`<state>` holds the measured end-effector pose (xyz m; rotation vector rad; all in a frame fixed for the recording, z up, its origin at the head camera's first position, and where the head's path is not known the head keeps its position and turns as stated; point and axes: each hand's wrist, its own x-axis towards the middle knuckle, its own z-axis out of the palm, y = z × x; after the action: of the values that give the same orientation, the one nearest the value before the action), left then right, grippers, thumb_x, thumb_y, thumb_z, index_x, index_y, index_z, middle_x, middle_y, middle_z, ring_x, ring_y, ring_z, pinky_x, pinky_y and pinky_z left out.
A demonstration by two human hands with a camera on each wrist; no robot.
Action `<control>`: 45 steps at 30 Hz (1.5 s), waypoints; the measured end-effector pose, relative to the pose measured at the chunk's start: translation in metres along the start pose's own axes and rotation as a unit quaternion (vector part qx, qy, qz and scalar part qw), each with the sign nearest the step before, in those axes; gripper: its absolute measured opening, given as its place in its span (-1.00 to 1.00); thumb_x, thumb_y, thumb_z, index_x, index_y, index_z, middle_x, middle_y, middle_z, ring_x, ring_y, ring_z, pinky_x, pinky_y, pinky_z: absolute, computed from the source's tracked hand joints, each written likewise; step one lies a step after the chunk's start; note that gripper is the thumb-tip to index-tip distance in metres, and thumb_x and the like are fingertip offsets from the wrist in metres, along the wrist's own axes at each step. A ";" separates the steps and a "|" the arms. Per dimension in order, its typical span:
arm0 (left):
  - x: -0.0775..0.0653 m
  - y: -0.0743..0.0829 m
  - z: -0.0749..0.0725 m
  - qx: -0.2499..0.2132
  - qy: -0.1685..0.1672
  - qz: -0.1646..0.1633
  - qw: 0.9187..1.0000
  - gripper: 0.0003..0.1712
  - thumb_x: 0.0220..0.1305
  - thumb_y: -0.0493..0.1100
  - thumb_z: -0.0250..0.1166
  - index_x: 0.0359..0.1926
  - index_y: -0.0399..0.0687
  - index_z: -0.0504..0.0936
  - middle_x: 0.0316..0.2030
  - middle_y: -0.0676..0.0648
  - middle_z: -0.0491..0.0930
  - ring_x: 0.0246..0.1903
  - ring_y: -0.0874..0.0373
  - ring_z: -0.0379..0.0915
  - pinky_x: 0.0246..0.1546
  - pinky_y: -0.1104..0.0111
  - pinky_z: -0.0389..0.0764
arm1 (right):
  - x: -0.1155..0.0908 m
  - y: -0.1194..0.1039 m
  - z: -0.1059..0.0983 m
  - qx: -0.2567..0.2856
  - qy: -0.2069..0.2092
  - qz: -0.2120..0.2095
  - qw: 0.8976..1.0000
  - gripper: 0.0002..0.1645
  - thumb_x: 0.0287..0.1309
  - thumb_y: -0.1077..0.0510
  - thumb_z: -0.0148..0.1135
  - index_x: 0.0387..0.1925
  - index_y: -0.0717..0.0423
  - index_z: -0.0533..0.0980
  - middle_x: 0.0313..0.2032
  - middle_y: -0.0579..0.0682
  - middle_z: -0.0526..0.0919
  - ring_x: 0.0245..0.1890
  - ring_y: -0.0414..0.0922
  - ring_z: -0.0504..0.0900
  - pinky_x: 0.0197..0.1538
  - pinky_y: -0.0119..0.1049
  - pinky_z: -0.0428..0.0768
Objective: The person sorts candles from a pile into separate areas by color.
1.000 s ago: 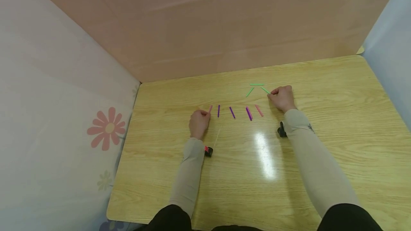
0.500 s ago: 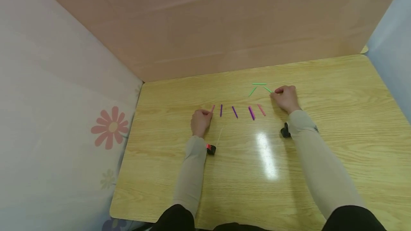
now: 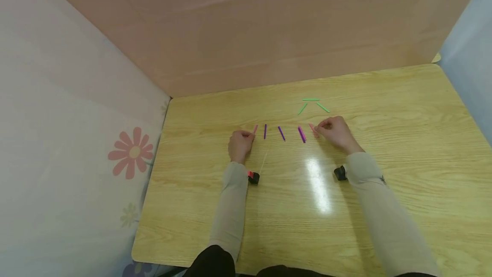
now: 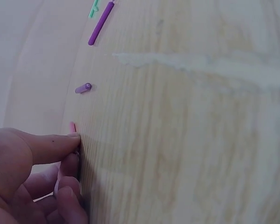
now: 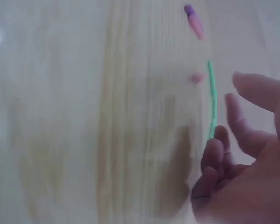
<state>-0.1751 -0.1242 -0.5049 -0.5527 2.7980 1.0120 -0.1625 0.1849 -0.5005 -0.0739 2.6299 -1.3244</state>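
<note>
My left hand [image 3: 241, 144] pinches the near end of a pink stick [image 3: 255, 128] between thumb and forefinger; the stick's tip also shows in the left wrist view. Right of it lie a purple stick [image 3: 265, 131], a slanted purple stick [image 3: 281, 133] and another purple stick [image 3: 301, 135] touching a pink one. My right hand [image 3: 337, 133] is over another pink stick [image 3: 311, 127], partly covering it in the head view. In the right wrist view, its thumb and forefinger are apart with nothing between them. Beyond, a flat green stick [image 3: 311, 99] has two slanted green sticks [image 3: 323, 107] below it.
The wooden table [image 3: 192, 208] carries a bright light reflection. A brown panel [image 3: 253, 33] stands along its back edge, and a flowered white sheet [image 3: 77, 110] hangs at the left. A small black camera [image 3: 340, 173] sits at each wrist.
My right hand has left the slanted right green stick and moved towards me and slightly left, to the rightmost pink stick. The left hand stays on its pink stick.
</note>
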 end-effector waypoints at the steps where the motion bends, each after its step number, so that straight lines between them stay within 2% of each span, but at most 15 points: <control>1: 0.000 0.000 0.000 -0.001 0.000 0.000 1.000 -0.76 0.21 0.03 0.33 -0.25 0.00 0.76 -0.26 -0.03 0.74 -0.31 0.04 0.63 -0.34 0.20 0.55 | -0.002 -0.002 0.001 -0.003 -0.007 0.003 1.000 -0.54 0.32 0.06 0.12 -0.11 0.48 0.52 -0.04 0.41 0.54 -0.06 0.18 0.50 -0.07 -0.08 0.51; 7: 0.001 0.000 0.001 -0.006 -0.005 -0.001 1.000 -0.75 0.21 0.04 0.33 -0.25 0.01 0.77 -0.25 -0.01 0.74 -0.28 0.06 0.63 -0.30 0.21 0.56 | -0.011 -0.007 0.008 -0.031 -0.019 0.034 0.999 -0.51 0.23 0.08 0.23 -0.09 0.51 0.46 0.15 0.52 0.18 0.13 0.29 0.20 0.13 0.15 0.34; 11: 0.001 -0.001 0.000 -0.008 -0.004 -0.001 1.000 -0.75 0.19 0.05 0.34 -0.24 0.02 0.77 -0.24 -0.01 0.74 -0.26 0.05 0.63 -0.26 0.18 0.56 | -0.012 -0.006 0.009 -0.040 -0.023 0.043 0.998 -0.52 0.21 0.08 0.24 -0.11 0.49 0.45 0.17 0.55 0.10 0.17 0.35 0.11 0.16 0.22 0.28; 26: 0.000 -0.001 0.000 -0.022 0.001 0.000 1.000 -0.75 0.19 0.04 0.34 -0.25 0.01 0.78 -0.25 -0.02 0.75 -0.25 0.02 0.64 -0.23 0.16 0.58 | -0.008 -0.004 0.013 -0.049 -0.006 0.043 0.998 -0.65 0.16 0.14 0.26 -0.30 0.46 0.56 0.11 0.58 0.22 0.19 0.37 0.09 0.30 0.24 0.06; 34: -0.002 0.000 -0.001 -0.024 -0.001 -0.007 1.000 -0.74 0.19 0.05 0.34 -0.25 0.01 0.78 -0.25 -0.02 0.75 -0.24 0.01 0.64 -0.23 0.16 0.58 | -0.011 -0.008 0.011 -0.037 -0.015 0.054 0.998 -0.65 0.17 0.15 0.26 -0.30 0.48 0.58 0.13 0.58 0.17 0.12 0.33 0.18 0.22 0.22 0.19; 45: -0.002 -0.001 0.000 -0.023 0.004 -0.002 1.000 -0.74 0.20 0.04 0.34 -0.26 -0.02 0.77 -0.25 -0.04 0.74 -0.27 0.02 0.64 -0.26 0.17 0.58 | -0.011 -0.013 0.008 -0.062 -0.018 0.040 0.997 -0.66 0.19 0.15 0.24 -0.37 0.45 0.62 -0.01 0.50 0.31 0.07 0.28 0.17 0.23 0.19 0.11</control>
<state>-0.1732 -0.1243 -0.5054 -0.5704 2.7859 1.0790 -0.1506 0.1727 -0.4930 -0.0113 2.6528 -1.1236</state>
